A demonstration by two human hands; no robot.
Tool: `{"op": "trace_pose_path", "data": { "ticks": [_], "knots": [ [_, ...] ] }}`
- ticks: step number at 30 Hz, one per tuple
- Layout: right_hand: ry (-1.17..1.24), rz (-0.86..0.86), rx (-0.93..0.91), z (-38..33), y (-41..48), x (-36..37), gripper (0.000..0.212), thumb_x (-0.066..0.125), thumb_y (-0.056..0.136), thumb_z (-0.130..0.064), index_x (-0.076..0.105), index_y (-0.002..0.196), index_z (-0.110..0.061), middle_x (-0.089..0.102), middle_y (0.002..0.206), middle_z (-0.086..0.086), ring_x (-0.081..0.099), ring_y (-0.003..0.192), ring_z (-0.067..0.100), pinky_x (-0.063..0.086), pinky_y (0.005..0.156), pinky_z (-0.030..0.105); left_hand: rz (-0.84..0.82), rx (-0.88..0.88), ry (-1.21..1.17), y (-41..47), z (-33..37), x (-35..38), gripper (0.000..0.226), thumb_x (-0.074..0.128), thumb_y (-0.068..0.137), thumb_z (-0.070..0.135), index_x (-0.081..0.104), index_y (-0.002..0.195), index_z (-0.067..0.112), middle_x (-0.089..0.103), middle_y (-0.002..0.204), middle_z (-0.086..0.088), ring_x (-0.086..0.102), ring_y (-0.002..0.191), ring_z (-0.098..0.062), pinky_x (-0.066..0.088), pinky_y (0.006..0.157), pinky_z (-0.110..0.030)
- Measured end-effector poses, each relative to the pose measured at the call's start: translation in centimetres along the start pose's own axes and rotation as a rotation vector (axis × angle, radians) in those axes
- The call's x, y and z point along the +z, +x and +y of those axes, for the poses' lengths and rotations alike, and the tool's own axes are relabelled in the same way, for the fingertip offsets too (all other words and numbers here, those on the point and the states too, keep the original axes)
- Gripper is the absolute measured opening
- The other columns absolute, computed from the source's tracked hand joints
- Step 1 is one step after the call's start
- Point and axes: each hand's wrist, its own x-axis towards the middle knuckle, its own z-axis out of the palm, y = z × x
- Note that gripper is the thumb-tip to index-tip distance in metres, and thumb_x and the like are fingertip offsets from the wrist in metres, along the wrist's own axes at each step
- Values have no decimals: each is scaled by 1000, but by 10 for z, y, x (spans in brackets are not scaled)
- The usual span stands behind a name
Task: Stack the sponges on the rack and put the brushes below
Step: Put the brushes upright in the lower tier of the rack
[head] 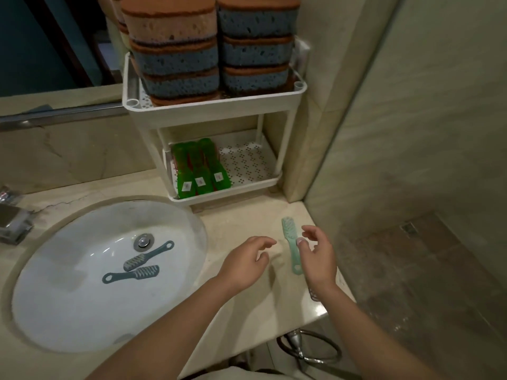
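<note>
Two tall stacks of brown-and-blue sponges (pixel 216 48) fill the top tier of the white two-tier rack (pixel 214 105). Three bright green brushes (pixel 201 168) lie side by side on the left of the lower tier (pixel 247 163). A pale green brush (pixel 291 242) lies on the counter, bristles up. My right hand (pixel 318 256) hovers just right of its handle, thumb touching it, fingers apart. My left hand (pixel 247 261) floats open to the left of that brush. Two grey-blue brushes (pixel 140 263) rest in the sink basin (pixel 68 270).
A chrome faucet (pixel 13 215) sits at the left of the sink. The beige counter (pixel 247 311) ends at the right in a drop to the tiled shower floor (pixel 411 270). A wall corner stands right of the rack. A metal towel ring (pixel 310 349) hangs below the counter's edge.
</note>
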Motion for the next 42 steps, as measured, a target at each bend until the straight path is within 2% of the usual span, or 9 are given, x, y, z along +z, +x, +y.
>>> {"op": "trace_pose_path", "data": {
  "ticks": [4, 8, 13, 22, 26, 31, 35, 37, 42],
  "knots": [
    [-119, -12, 23, 13, -7, -15, 12, 63, 92, -37, 63, 102, -31, 64, 103, -9, 57, 105, 13, 49, 90, 39, -72, -108, -116, 0, 4, 22, 38, 46, 94, 16, 54, 129, 29, 61, 124, 11, 56, 114, -3, 43, 102, -29],
    [-441, -188, 40, 17, -5, -19, 27, 59, 87, -31, 67, 113, -26, 62, 108, -1, 52, 111, 22, 46, 94, 40, -117, -249, -252, 8, 7, 38, 43, 42, 96, 12, 44, 137, 25, 61, 128, 2, 58, 113, -14, 44, 99, -29],
    [-832, -236, 33, 13, -3, -10, 36, 60, 83, -48, 66, 113, -28, 56, 115, 2, 45, 114, 23, 35, 95, 35, -94, -403, -450, 17, 13, 50, 43, 40, 97, 5, 41, 138, 14, 61, 125, -8, 59, 110, -21, 44, 88, -25],
    [-1000, -284, 74, 10, 5, 4, 30, 59, 77, -44, 69, 98, -25, 61, 104, 0, 51, 105, 21, 30, 88, 33, -75, -503, -558, 19, 22, 47, 41, 42, 97, 4, 41, 138, 9, 57, 129, -14, 60, 94, -18, 44, 70, -18],
    [-1025, -299, 30, 8, 5, 11, 34, 61, 72, -41, 64, 100, -23, 62, 98, -1, 54, 102, 22, 29, 83, 33, -64, -526, -588, 23, 26, 40, 40, 40, 97, 4, 43, 136, 9, 59, 116, -6, 59, 89, -18, 44, 71, -19],
    [-719, -499, 33, 4, 2, 18, 15, 59, 79, -25, 52, 92, -22, 60, 77, -6, 59, 80, 21, 34, 62, 27, 10, -571, -628, 22, 22, 32, 30, 47, 96, 11, 47, 126, 9, 62, 97, 2, 61, 81, -13, 48, 75, -26],
    [-246, -602, 135, -9, -7, 39, 13, 58, 82, -5, 56, 81, -18, 53, 61, -5, 54, 60, 15, 46, 57, 28, 185, -600, -609, 20, 13, 17, 39, 48, 95, 14, 44, 133, 4, 61, 123, -16, 61, 110, -30, 49, 93, -37],
    [-152, -657, 107, -21, -12, 54, 14, 58, 83, 0, 58, 77, -13, 50, 60, -4, 49, 58, 15, 44, 58, 29, 270, -618, -643, 17, 5, 2, 35, 48, 97, 17, 48, 129, 3, 61, 123, -15, 62, 109, -30, 51, 91, -37],
    [16, -907, 191, -61, -36, 100, 25, 46, 95, -6, 55, 72, -12, 55, 68, 6, 57, 61, 26, 45, 54, 35, 528, -646, -789, -7, -28, -43, 21, 47, 100, 26, 58, 97, 9, 72, 94, -6, 69, 82, -17, 54, 69, -23]
  ]
}}
